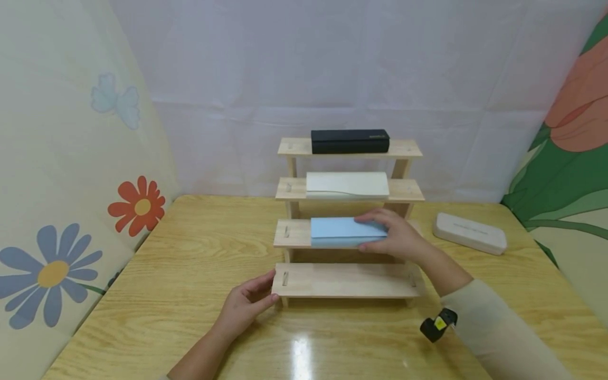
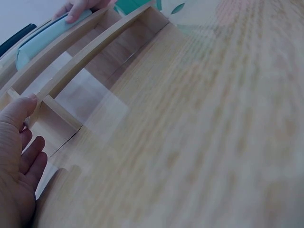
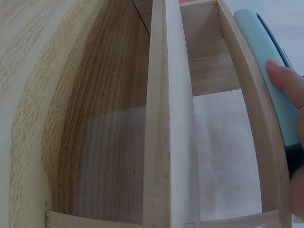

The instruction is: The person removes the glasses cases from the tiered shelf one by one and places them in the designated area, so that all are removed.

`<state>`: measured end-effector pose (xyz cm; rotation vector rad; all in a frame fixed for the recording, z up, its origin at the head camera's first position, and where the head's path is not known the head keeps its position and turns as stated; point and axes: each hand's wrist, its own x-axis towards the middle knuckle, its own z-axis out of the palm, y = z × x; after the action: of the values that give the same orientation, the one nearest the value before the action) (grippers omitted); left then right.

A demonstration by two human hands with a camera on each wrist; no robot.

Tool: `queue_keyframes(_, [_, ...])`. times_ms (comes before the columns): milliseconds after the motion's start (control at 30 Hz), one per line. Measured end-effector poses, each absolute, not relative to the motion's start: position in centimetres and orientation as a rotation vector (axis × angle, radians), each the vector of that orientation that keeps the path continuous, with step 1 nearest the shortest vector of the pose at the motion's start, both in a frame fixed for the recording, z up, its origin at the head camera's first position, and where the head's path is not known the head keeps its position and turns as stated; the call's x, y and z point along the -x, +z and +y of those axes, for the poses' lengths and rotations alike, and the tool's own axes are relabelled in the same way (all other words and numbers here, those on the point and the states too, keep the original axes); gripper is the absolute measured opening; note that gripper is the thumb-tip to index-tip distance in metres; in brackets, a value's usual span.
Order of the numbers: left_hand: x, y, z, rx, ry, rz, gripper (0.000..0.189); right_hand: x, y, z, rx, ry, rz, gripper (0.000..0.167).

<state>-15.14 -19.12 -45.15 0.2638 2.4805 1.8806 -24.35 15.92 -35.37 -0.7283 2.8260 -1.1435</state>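
Note:
A light blue glasses case [image 1: 332,232] lies along the second-lowest step of a wooden tiered rack [image 1: 351,279]. My right hand [image 1: 396,237] grips its right end, thumb at the front and fingers over the top. In the right wrist view the blue case [image 3: 261,52] sits against the step's edge with the thumb pressed on its side. My left hand [image 1: 247,306] holds the left end of the lowest step, its thumb near the front corner. Seen from the left wrist, the left hand's thumb [image 2: 21,111] touches the wood while the other fingers curl loosely below.
Above the blue case, a white glasses case [image 1: 347,184] lies on the third step and a black glasses case [image 1: 349,141] on the top one. A pale grey case [image 1: 470,233] rests on the wooden table [image 1: 214,237] right of the rack. A white cloth [image 1: 332,63] hangs behind.

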Motion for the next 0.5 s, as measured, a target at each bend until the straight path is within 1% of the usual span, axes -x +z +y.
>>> queue_keyframes(500, [15.10, -45.03, -19.07, -0.249, 1.878, 2.464, 0.054, 24.12, -35.35, 16.07, 0.698, -1.151, 2.849, 0.058])
